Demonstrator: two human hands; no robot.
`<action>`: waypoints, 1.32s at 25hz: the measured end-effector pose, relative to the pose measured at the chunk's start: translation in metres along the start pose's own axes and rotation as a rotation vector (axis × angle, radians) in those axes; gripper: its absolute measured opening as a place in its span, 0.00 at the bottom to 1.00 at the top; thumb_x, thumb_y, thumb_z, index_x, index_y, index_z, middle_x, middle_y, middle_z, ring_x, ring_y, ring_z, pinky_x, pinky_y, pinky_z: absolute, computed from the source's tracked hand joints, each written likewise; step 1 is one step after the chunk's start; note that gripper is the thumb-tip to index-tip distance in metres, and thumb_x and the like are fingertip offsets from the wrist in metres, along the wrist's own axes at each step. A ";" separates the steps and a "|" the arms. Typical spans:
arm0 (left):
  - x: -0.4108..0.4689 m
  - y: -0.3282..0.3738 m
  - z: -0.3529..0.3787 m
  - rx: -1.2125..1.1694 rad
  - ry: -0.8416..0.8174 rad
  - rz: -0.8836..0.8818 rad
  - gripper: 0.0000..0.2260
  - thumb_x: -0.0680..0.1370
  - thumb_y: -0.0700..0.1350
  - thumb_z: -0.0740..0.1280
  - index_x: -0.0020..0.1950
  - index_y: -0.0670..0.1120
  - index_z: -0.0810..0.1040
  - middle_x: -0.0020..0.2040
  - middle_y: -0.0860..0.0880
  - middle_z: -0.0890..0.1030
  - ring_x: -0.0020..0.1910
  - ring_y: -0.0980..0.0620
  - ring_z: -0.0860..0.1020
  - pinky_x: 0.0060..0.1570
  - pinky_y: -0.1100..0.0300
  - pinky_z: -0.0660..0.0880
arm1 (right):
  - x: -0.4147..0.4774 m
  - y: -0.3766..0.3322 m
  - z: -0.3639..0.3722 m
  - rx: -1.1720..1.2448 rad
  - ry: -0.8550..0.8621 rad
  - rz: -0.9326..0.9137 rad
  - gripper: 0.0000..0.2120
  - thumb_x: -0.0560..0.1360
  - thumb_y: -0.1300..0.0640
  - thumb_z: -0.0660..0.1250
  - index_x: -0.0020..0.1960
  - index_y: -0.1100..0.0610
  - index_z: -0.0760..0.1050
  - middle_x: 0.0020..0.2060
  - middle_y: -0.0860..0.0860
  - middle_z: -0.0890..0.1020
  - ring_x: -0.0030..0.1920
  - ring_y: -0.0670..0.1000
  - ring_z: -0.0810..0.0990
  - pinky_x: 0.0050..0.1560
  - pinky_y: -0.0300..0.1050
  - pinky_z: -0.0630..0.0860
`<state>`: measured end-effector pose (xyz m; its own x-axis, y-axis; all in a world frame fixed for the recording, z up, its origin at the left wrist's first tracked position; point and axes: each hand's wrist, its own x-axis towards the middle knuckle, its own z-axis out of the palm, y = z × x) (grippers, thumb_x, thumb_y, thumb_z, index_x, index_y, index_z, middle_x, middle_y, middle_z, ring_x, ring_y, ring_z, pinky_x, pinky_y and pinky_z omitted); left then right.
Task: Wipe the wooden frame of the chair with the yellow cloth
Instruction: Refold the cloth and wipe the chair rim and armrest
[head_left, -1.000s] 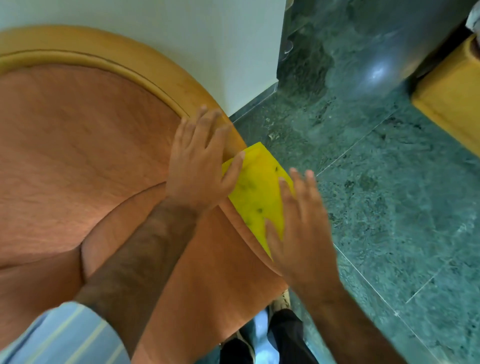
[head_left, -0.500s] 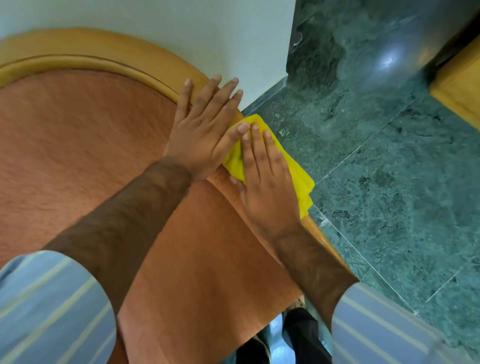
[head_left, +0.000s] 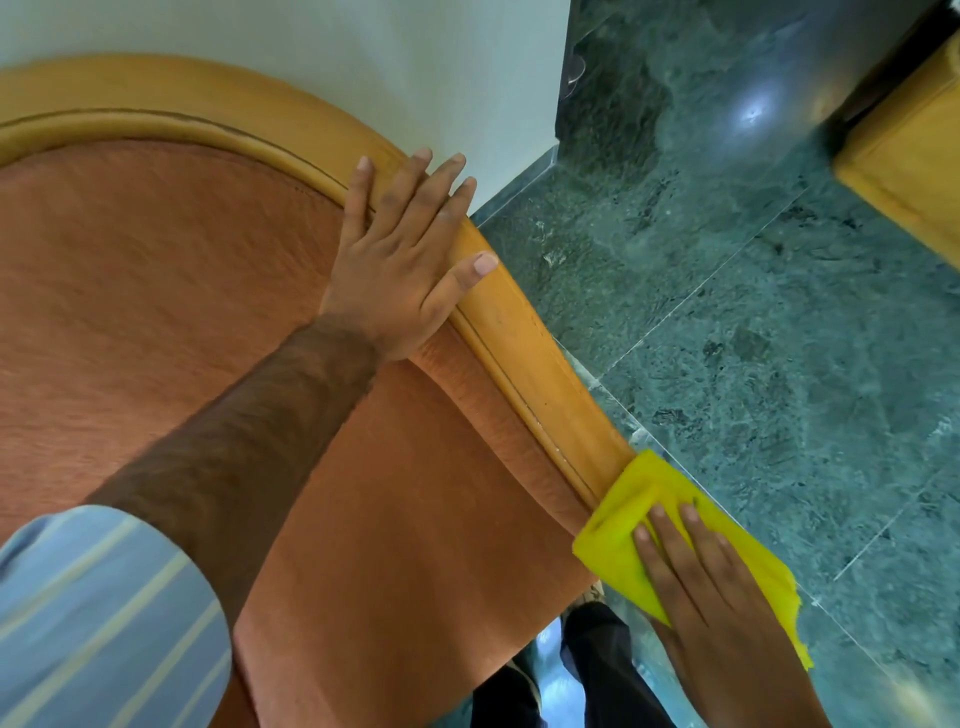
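R fingers (head_left: 675, 540) flat on yellow cloth (head_left: 618, 535) | L hand (head_left: 400, 260) splayed | wooden frame (head_left: 524, 353) runs diag. to lower-right

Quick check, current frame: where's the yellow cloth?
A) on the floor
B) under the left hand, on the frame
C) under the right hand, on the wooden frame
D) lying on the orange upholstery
C: the right hand lies flat on the cloth, pressing it onto the frame; the left hand rests bare on the frame farther up.
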<state>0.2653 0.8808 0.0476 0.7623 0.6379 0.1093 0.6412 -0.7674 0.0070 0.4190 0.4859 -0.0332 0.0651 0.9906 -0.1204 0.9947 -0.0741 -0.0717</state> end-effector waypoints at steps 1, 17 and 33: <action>0.000 0.000 0.000 0.005 -0.001 0.002 0.38 0.82 0.67 0.37 0.83 0.46 0.62 0.85 0.49 0.61 0.85 0.46 0.55 0.82 0.35 0.44 | 0.002 -0.004 0.001 0.017 0.006 0.026 0.45 0.72 0.55 0.71 0.83 0.55 0.53 0.85 0.52 0.52 0.84 0.61 0.54 0.76 0.64 0.64; 0.002 0.004 -0.012 -0.066 -0.118 -0.039 0.40 0.80 0.71 0.41 0.83 0.45 0.60 0.86 0.47 0.58 0.86 0.46 0.51 0.82 0.35 0.43 | 0.233 -0.088 -0.047 0.278 0.300 0.218 0.33 0.86 0.42 0.53 0.83 0.60 0.51 0.83 0.59 0.56 0.84 0.60 0.53 0.81 0.61 0.59; -0.065 0.066 -0.022 -1.380 0.275 -1.099 0.08 0.76 0.43 0.77 0.53 0.44 0.83 0.49 0.40 0.85 0.51 0.40 0.85 0.52 0.37 0.84 | 0.171 0.005 -0.087 1.515 0.104 0.595 0.12 0.74 0.55 0.76 0.54 0.41 0.81 0.51 0.40 0.89 0.52 0.44 0.88 0.49 0.44 0.86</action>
<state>0.2563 0.7869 0.0631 -0.0507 0.9262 -0.3736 0.1532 0.3769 0.9135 0.4420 0.6645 0.0322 0.4570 0.7806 -0.4263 -0.1512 -0.4041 -0.9021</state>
